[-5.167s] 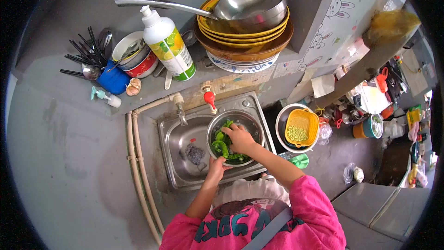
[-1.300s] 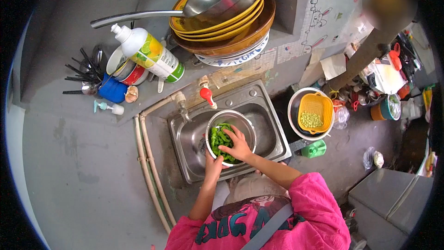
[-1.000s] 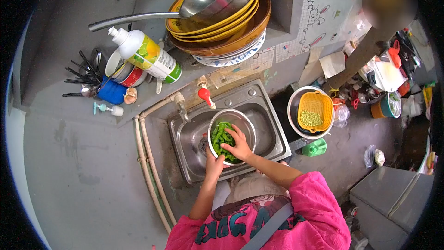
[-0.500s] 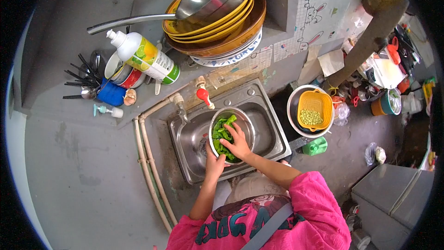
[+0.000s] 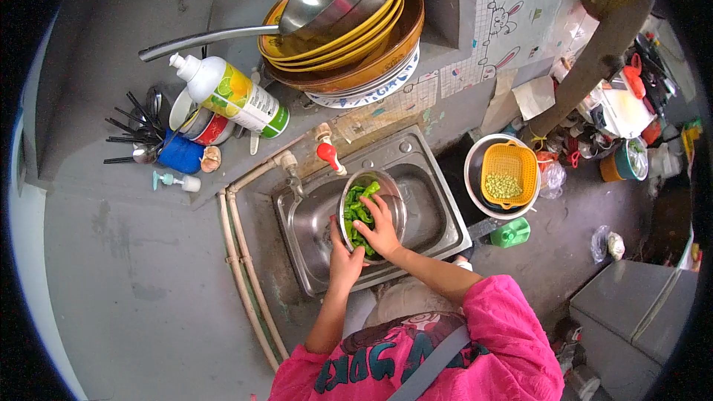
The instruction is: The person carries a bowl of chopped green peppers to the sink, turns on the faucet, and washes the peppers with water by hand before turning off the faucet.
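Observation:
A round metal bowl [image 5: 396, 208] is held over the sink [image 5: 438, 200], leaning to the left. Bright green peppers [image 5: 352, 214] lie along its left side. My left hand [image 5: 344, 263] grips the bowl's lower left rim, its fingers partly hidden beneath. Across the peppers rests my right hand [image 5: 382, 233], palm down, with fingers stretched out and apart. Just above the bowl's far rim is a tap with a red handle [image 5: 327, 152].
Right of the sink, a yellow basket [image 5: 536, 171] holding pale green beans sits in a white basin [image 5: 475, 150]. On the ledge are stacked yellow bowls [image 5: 275, 50], a metal pan [image 5: 334, 0] and a detergent bottle [image 5: 230, 96]. A green container [image 5: 511, 233] stands nearby.
The bowl has tipped slightly more to the left, with both hands staying on it and the peppers. The whole view has shifted a little.

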A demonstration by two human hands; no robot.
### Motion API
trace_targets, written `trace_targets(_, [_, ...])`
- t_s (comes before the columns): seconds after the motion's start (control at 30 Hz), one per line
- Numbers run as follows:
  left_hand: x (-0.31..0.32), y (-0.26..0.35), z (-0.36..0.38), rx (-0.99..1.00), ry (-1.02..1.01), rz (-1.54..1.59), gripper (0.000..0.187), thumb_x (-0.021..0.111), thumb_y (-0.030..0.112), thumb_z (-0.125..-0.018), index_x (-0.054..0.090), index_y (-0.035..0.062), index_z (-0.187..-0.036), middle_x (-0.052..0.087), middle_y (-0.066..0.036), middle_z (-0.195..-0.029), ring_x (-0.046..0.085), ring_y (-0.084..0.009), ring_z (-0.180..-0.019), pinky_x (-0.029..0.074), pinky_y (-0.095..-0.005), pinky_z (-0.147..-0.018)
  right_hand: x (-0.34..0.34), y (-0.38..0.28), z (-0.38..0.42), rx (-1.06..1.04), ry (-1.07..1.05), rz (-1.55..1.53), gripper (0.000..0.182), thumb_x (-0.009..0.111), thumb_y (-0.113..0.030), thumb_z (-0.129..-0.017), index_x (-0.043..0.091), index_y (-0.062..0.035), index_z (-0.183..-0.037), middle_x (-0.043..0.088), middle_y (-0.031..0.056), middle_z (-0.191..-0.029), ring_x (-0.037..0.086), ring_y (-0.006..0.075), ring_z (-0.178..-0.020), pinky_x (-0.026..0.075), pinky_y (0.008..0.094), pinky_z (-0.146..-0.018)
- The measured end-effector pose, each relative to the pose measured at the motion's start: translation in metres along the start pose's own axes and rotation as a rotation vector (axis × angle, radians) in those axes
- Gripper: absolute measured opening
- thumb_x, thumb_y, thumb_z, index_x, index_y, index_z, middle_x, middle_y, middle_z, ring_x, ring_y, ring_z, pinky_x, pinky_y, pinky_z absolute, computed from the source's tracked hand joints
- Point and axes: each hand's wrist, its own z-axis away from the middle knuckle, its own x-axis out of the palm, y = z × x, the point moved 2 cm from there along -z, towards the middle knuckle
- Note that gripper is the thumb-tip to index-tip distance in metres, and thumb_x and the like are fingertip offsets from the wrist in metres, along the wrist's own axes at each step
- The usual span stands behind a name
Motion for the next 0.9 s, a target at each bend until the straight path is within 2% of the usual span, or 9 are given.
trace_targets(0.27, [-0.003, 0.006, -0.001, 0.071, 0.038, -0.102, 0.082, 0.053, -0.001, -0.074, 0.007, 0.0089, -0.142, 0.044, -0.023, -0.126, 0.063, -0.0291, -0.08, 0.056, -0.0319, -0.052, 0.008, 0.002, -0.002, -0.021, 0.047, -0.066, 0.059, 0.065, -0.034, -0.078, 0.044, -0.0147, -0.129, 0.032, 0.0216, -0.134, 0.033, 0.0391, -0.122, 0.027, 0.0434, -0.102])
trace_targets(0.67, [-0.007, 0.026, 0.003, 0.09, 0.055, -0.215, 0.079, 0.054, 0.002, -0.074, 0.012, 0.0085, -0.14, 0.054, -0.025, -0.112, 0.064, -0.0328, -0.074, 0.055, -0.0365, -0.053, 0.01, -0.01, -0.003, -0.027, 0.05, -0.121, 0.059, 0.063, -0.031, -0.08, 0.04, -0.0134, -0.131, 0.029, 0.0215, -0.134, 0.031, 0.0386, -0.123, 0.026, 0.0431, -0.103])
trace_targets(0.77, [-0.003, 0.042, 0.007, 0.008, 0.042, -0.178, 0.079, 0.054, 0.002, -0.073, 0.013, 0.007, -0.139, 0.053, -0.027, -0.113, 0.063, -0.0366, -0.082, 0.054, -0.0402, -0.063, 0.007, -0.012, -0.001, -0.024, 0.062, -0.142, 0.059, 0.063, -0.031, -0.08, 0.04, -0.0133, -0.131, 0.029, 0.0214, -0.134, 0.031, 0.0381, -0.124, 0.026, 0.0426, -0.103])
trace_targets(0.87, [-0.002, 0.023, 0.002, 0.165, 0.076, -0.347, 0.078, 0.056, 0.004, -0.072, 0.015, 0.0049, -0.139, 0.052, -0.029, -0.114, 0.06, -0.0401, -0.09, 0.05, -0.042, -0.074, 0.004, -0.01, 0.0, -0.026, 0.076, -0.138, 0.059, 0.062, -0.03, -0.081, 0.039, -0.0126, -0.132, 0.029, 0.0212, -0.135, 0.03, 0.0377, -0.125, 0.025, 0.0421, -0.104])
trace_targets(0.9, [-0.001, 0.02, 0.001, 0.178, 0.067, -0.368, 0.079, 0.054, 0.002, -0.073, 0.013, 0.0078, -0.14, 0.052, -0.027, -0.114, 0.061, -0.036, -0.084, 0.051, -0.0388, -0.066, 0.003, -0.009, 0.0, -0.029, 0.081, -0.138, 0.059, 0.062, -0.03, -0.081, 0.039, -0.0124, -0.132, 0.029, 0.0211, -0.135, 0.03, 0.0377, -0.125, 0.025, 0.0421, -0.104])
